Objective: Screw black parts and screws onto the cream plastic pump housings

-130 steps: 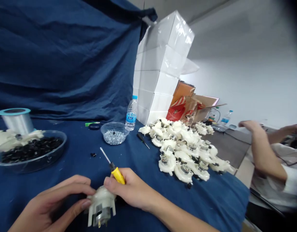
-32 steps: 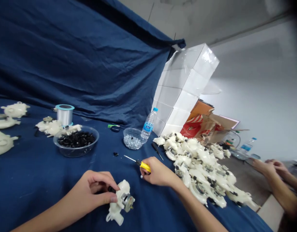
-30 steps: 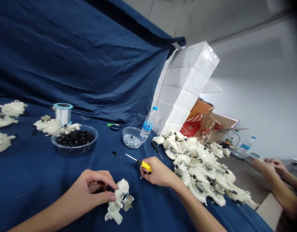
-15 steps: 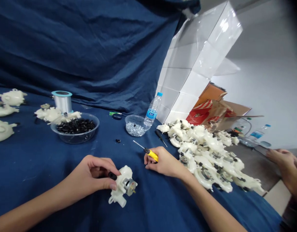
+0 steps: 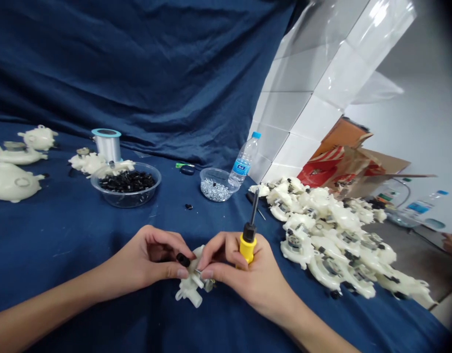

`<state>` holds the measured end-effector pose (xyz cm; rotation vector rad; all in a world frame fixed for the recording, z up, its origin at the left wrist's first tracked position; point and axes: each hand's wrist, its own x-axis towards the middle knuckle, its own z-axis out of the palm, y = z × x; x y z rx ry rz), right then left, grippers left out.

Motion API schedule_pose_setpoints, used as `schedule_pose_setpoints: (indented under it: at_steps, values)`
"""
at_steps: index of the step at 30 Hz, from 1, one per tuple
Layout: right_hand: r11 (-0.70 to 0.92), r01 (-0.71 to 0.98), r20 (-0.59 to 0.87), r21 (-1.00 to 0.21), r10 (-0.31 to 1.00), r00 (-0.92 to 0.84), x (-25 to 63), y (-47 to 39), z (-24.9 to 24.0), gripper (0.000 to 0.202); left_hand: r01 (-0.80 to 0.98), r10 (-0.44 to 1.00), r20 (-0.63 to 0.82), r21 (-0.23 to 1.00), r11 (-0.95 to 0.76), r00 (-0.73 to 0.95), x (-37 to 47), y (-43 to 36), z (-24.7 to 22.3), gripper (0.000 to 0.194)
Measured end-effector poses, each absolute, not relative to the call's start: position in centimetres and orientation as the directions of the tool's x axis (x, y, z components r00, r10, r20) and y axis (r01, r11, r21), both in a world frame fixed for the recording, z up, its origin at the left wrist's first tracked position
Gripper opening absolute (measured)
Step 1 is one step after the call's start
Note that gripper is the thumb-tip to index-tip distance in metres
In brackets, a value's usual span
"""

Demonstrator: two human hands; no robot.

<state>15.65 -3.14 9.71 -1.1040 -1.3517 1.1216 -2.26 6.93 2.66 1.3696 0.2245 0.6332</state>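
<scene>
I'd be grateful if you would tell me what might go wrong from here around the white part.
The small metal piece pinched in the right hand, perhaps a screw, might slip and drop onto the blue cloth.

The screwdriver, tucked in that same hand with its shaft pointing up, could shift and disturb the grip.

The black piece, between the left hand's thumb and finger at the white part, might move out of place.

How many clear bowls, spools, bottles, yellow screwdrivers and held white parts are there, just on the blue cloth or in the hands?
Clear bowls: 2 (left bowl, right bowl)
Spool: 1
Bottle: 1
Yellow screwdriver: 1, in the right hand
Held white part: 1
Total: 6
</scene>
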Motion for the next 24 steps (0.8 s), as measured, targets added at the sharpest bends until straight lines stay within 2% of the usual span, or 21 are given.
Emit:
schedule_pose_setpoints:
  at_steps: [10,19,24]
  values:
    - [0.182,0.121,0.185,-0.976,0.983,0.007,15.4,-2.1,8.5,0.055,-0.285,0.57,0.19,0.955,0.08,0.799,-2.0,6.8,2.5,0.017]
    - [0.186,0.11,0.197,-0.976,0.975,0.101,15.2,-2.1,7.5,0.055,-0.263,0.615,0.176,0.963,0.052,0.769,-2.0,6.4,2.5,0.015]
    - [0.109,0.08,0.12,-0.991,0.98,0.156,15.3,-2.0,7.4,0.062,-0.216,0.637,0.184,0.976,-0.028,0.749,-2.2,5.8,3.1,0.014]
